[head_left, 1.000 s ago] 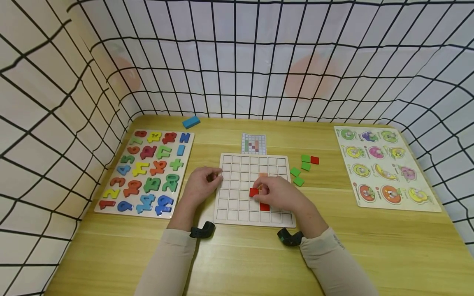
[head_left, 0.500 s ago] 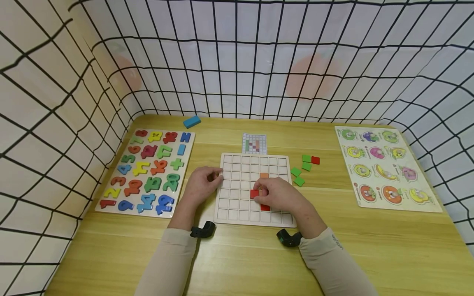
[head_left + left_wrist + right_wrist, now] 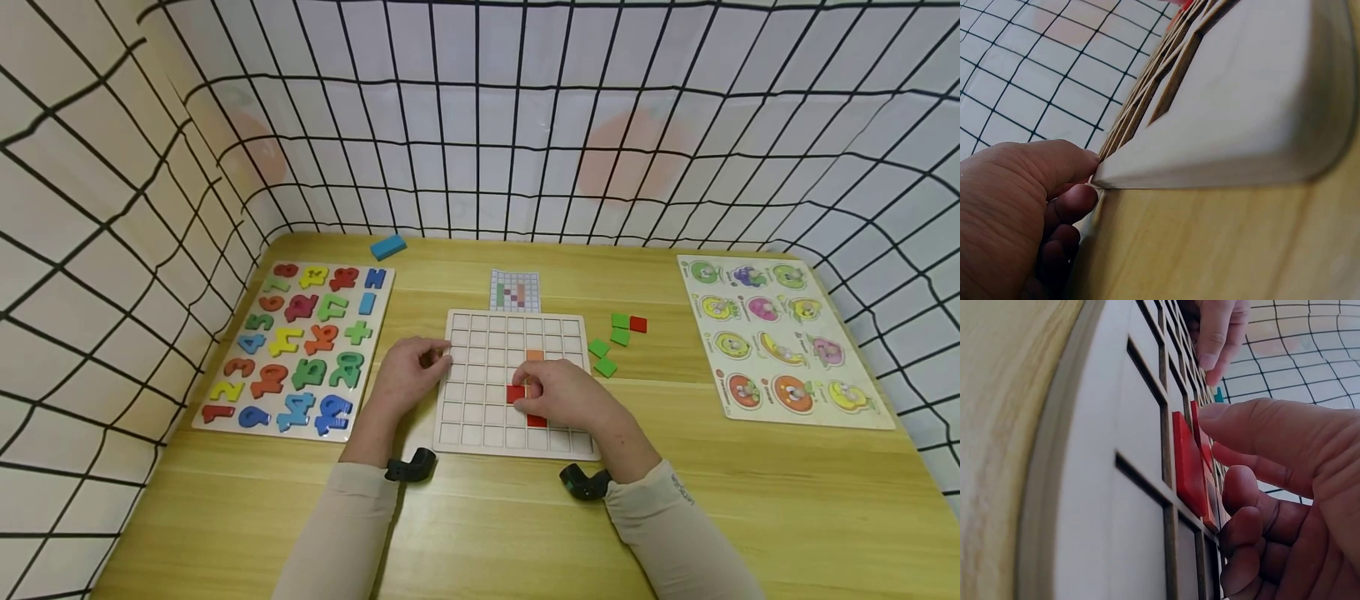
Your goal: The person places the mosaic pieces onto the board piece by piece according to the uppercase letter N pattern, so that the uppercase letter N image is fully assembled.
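Note:
A pale wooden grid board [image 3: 480,412] lies flat on the table. My left hand [image 3: 408,375] holds its left edge, thumb and forefinger at the rim; in the left wrist view the thumb tip overlaps the edge. Over the board, my right hand [image 3: 558,392] pinches a red square tile [image 3: 514,394] between thumb and forefinger, at a cell near the middle. In the right wrist view this red tile [image 3: 1196,428] stands tilted at the thumb tip. Nearer that camera sits another red tile [image 3: 1188,469]. An orange tile [image 3: 535,355] lies farther up; the right hand hides cells between.
A printed pattern card [image 3: 514,292] touches the board's far side. Right of the board lie several green tiles [image 3: 606,367] and a red tile [image 3: 637,324]. A number puzzle [image 3: 300,350] stands left, a fruit puzzle [image 3: 780,342] right, a blue block [image 3: 387,247] at the back.
My right hand has shifted slightly toward me with the red tile over the board. The left hand stays at the board's left edge.

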Demonstrator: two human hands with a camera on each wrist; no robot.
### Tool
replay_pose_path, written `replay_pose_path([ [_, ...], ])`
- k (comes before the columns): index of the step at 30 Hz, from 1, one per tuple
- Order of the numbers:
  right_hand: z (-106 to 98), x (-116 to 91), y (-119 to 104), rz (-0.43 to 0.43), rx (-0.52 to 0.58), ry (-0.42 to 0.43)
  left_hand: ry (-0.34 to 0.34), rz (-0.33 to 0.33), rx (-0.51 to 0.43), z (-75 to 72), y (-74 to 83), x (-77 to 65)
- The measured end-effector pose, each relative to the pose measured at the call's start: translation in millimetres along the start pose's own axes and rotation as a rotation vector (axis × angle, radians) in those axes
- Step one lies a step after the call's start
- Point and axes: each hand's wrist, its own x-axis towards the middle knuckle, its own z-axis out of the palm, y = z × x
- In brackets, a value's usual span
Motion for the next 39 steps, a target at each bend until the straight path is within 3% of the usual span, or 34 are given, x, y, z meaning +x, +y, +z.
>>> replay_pose_path([
  [11, -14.4, -4.0, 12.4, -0.017, 0.03, 0.052, 0.005, 0.007, 0.003, 1.3, -0.2, 0.3],
  [20, -31.7, -14.7, 30.4, 0.09, 0.067, 0.079, -0.003, 0.006, 0.0, 0.0, 0.8, -0.5],
  [30, -56.8, -25.3, 68.0, 0.14, 0.082, 0.165, 0.001, 0.0, -0.005, 0.4, 1.9, -1.0],
  [39, -80.0, -30.1, 102.1, 0.161, 0.022, 0.24, -0.001, 0.0, -0.001, 0.0, 1.7, -0.5],
])
